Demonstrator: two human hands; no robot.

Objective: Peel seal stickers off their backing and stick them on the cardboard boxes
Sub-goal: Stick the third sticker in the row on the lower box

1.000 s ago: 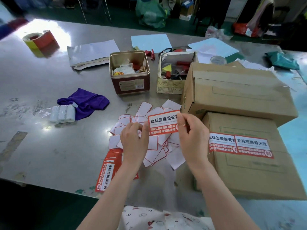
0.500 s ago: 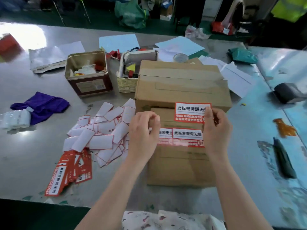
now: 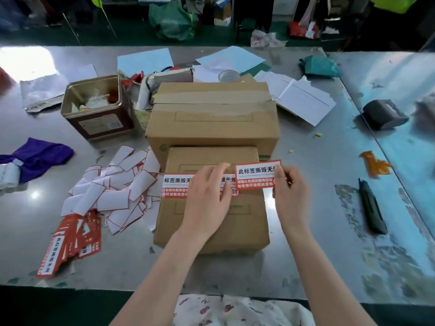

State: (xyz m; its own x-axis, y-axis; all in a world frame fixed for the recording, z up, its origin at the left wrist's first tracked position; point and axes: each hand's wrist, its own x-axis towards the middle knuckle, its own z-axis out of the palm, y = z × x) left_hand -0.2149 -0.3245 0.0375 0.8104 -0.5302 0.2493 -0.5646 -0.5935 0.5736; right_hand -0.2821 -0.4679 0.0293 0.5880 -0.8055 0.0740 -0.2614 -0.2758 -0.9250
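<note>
Two cardboard boxes stand in front of me: a near one (image 3: 211,222) and a larger one (image 3: 213,123) behind it. Red and white seal stickers (image 3: 175,185) lie across the near box's top. My right hand (image 3: 288,185) pinches a loose seal sticker (image 3: 256,174) by its right end, held over the near box's right edge. My left hand (image 3: 208,192) rests flat on the stuck stickers, fingers apart, holding nothing. A stack of unpeeled red stickers (image 3: 68,243) lies at the front left. A heap of white backing papers (image 3: 113,187) lies left of the near box.
An open brown tin (image 3: 96,109) and a small box of odds and ends (image 3: 150,95) stand behind the heap. A purple cloth (image 3: 37,156) is at far left. A dark utility knife (image 3: 372,208), orange scrap (image 3: 374,163) and grey device (image 3: 383,114) lie right.
My view swung right, so the boxes now sit centred. My right hand carried the peeled sticker to the near box's right side. My left hand let go of it and pressed down on the box top.
</note>
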